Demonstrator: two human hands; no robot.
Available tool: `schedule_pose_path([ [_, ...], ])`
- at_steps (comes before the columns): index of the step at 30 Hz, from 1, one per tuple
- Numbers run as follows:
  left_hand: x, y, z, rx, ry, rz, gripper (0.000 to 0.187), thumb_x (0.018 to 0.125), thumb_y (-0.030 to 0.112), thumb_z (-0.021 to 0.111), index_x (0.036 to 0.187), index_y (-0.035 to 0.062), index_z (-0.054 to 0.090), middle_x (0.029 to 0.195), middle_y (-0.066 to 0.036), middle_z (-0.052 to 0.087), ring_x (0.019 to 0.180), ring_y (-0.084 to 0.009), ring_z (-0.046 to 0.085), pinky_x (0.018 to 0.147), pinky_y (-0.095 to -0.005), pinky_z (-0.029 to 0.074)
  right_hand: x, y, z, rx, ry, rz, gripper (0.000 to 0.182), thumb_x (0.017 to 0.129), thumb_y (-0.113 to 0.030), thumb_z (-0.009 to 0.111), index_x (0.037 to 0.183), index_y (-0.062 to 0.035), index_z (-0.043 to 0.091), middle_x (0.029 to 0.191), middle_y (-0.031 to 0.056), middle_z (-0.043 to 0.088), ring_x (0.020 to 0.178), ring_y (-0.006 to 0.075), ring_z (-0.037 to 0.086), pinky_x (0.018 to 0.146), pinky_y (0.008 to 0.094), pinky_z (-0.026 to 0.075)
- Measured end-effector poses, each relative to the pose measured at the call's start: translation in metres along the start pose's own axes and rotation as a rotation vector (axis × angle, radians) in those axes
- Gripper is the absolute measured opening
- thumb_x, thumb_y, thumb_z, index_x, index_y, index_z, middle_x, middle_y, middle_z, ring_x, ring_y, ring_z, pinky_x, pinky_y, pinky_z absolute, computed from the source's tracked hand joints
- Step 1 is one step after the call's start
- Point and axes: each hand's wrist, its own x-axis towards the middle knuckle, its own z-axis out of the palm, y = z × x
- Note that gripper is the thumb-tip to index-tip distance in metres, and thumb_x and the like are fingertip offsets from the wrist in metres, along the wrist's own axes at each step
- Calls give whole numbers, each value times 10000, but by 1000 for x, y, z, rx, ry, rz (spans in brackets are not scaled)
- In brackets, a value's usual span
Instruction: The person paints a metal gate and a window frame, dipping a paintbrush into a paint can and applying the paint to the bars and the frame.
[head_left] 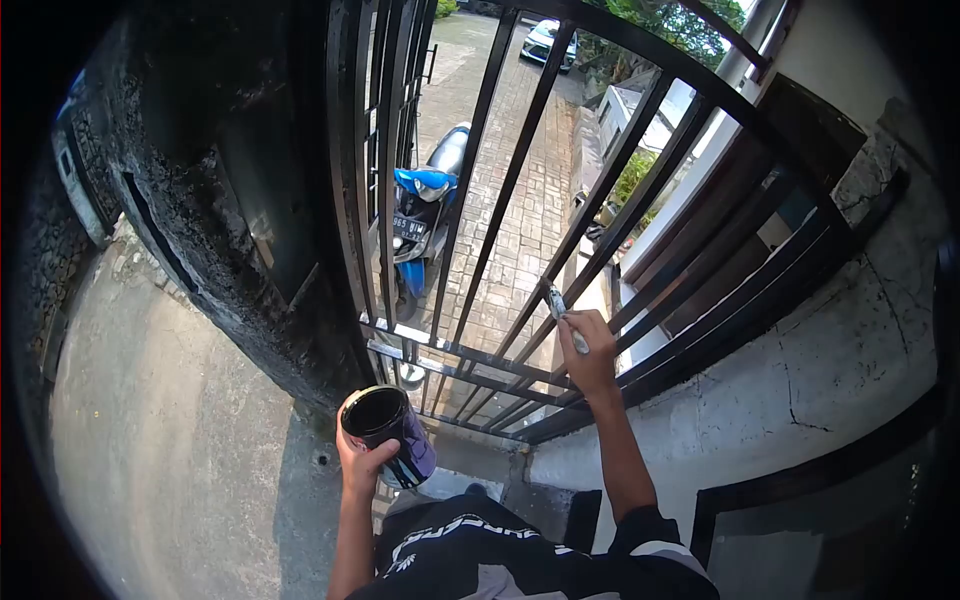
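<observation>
My left hand [362, 462] is wrapped round a paint can [414, 458] with a purple label and black drips down its side. Dark paint shows inside its open top. In my right hand [592, 350] is a paintbrush [559, 304], its light handle between thumb and fingers. The bristle end touches, or nearly touches, a vertical bar of the black metal gate [520, 150]. Pale grey, unpainted-looking patches show along the lower crossbar [440, 343]. The bars beside the brush look black.
A blue motorcycle [425, 190] stands behind the gate on the brick paving [525, 200]. Farther back is a parked car [549, 45]. A dark rough pillar [210, 200] rises at left, and a cracked white wall [760, 410] at right.
</observation>
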Motion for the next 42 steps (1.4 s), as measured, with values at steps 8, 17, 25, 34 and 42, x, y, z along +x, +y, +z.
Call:
schedule_pose_path([
  [8,28,-9,1,-57,-154,36,881,578,51,822,1364,-19,430,1215,-127,608,1122,-227,607,1021,-363,466,152,-68,-104,-519,502,-463,250,839,30,723,1083,2,681,1090,184,634,1019,305,659,833,380,568],
  [17,19,-19,-18,-84,-113,-26,850,561,129,851,1312,-4,477,1162,-106,630,1070,-212,622,973,-352,485,44,-12,-8,-393,-105,-262,160,844,-87,737,969,-25,658,998,153,646,856,334,685,732,391,575],
  [25,32,-23,-59,-23,-152,-31,893,600,188,880,1353,-3,439,1206,-114,599,1112,-216,599,1007,-353,463,80,-53,-28,-259,-71,-176,157,849,-55,726,986,-9,663,1020,152,644,902,331,675,752,378,564],
  [34,47,-2,-43,-2,-182,66,1000,579,169,914,1411,4,383,1253,-106,564,1153,-215,574,1029,-355,451,216,-87,-98,-654,489,-559,192,848,-48,728,1030,-36,669,1077,153,616,960,297,678,782,367,577],
  [42,31,-12,-57,-52,-192,34,957,588,152,908,1381,-17,399,1213,-122,592,1125,-224,594,1016,-360,460,132,-82,-29,-484,-173,-321,114,889,-113,684,932,-17,642,918,127,600,811,319,653,710,407,555],
])
